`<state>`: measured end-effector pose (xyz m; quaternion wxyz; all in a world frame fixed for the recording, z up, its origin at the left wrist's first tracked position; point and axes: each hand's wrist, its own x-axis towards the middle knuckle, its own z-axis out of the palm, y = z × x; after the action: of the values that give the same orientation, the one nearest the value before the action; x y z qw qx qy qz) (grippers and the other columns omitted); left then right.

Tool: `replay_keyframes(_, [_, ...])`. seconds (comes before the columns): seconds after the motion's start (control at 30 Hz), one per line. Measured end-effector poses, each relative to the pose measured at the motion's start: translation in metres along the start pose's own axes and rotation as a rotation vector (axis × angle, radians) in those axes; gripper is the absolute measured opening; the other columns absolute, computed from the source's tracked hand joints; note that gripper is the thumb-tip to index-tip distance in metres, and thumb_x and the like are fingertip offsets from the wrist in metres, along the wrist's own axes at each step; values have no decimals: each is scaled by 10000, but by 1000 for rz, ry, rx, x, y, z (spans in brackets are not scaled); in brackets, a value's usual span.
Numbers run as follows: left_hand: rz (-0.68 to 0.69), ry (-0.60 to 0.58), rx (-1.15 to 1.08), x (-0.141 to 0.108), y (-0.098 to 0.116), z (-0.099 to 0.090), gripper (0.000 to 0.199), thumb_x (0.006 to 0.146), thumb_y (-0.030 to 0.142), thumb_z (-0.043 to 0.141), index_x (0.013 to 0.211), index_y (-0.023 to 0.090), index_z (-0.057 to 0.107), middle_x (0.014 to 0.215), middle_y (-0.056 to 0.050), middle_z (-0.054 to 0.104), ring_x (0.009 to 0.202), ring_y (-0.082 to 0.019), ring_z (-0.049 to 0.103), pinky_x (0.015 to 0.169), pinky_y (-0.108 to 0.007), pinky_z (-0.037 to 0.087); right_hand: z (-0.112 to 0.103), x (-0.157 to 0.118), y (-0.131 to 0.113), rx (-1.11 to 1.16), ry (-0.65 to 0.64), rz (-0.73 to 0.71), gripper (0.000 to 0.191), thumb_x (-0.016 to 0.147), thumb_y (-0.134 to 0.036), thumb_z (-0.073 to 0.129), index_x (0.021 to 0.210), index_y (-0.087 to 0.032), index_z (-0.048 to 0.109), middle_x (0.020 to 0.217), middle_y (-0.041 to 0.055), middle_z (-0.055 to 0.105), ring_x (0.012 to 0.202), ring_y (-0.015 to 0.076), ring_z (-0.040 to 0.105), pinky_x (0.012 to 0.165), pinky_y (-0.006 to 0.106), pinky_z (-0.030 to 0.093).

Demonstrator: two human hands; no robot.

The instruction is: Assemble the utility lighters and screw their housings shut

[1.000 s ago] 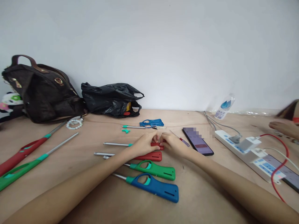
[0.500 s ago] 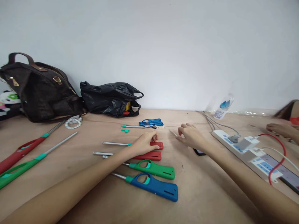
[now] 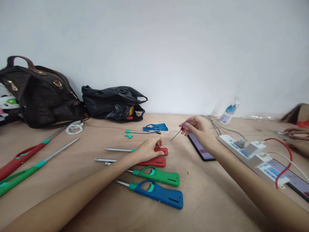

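Left hand [image 3: 149, 149] lying flat and loose on the top red lighter [image 3: 161, 150], pressing it to the bench [image 3: 212, 199], fingers not curled round it. Right hand [image 3: 196, 127] up in the air to the right of that red lighter, fingertips pinched shut on a small screwdriver [image 3: 178, 132], thin metal tip pointing down and left toward the lighter. Right below the red lighter: a second red one [image 3: 154, 161], then a green lighter [image 3: 159, 174], then a blue lighter [image 3: 160, 193], all close in a row. Phone [image 3: 201, 149] flat on the bench to the right of the red lighter, just under the right hand. Could go wrong, as a guess: thin tip missing its spot and poking the left fingers, since those sit right on the lighter. Light press only, so the lighter could slide or roll and bump the row below. Tiny pinch grip, so the screwdriver could slip out and drop on the phone glass. Sleeve-free arm sweeping low could also knock the green and blue ones off line.
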<state>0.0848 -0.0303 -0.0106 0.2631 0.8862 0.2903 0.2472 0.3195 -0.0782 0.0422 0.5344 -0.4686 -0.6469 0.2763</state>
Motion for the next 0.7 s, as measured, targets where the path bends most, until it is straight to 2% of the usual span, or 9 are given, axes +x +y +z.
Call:
replay_keyframes(0.1, [9,2,-11,-1,2,0,196,722,217,672,837,185,517,829,-13,611,780,-191,583,697,-299,452,17,0,-3,113,-6,-32,280,896,-489,481,959,-235,382,788,9,636,609,150,633,605,324,532])
replay_keyframes(0.27, [15,-4,2,-1,5,-1,162,722,194,653,807,185,515,826,-7,591,777,-185,558,697,-295,448,36,-3,1,27,-148,-131,245,933,-469,418,981,-231,380,798,13,613,612,144,626,602,315,536])
replay_keyframes(0.4, [16,-5,21,-1,5,-1,143,731,190,642,802,182,519,829,-9,586,783,-186,552,687,-286,440,40,-5,1,-68,-171,-155,212,950,-432,391,980,-223,395,802,23,620,619,144,618,624,316,525])
replay_keyframes(0.7, [40,0,36,0,3,-1,159,723,186,660,790,176,516,826,-7,572,778,-180,537,684,-277,423,41,-7,3,-75,-190,-157,173,955,-388,399,992,-219,401,799,26,624,622,143,613,619,304,519])
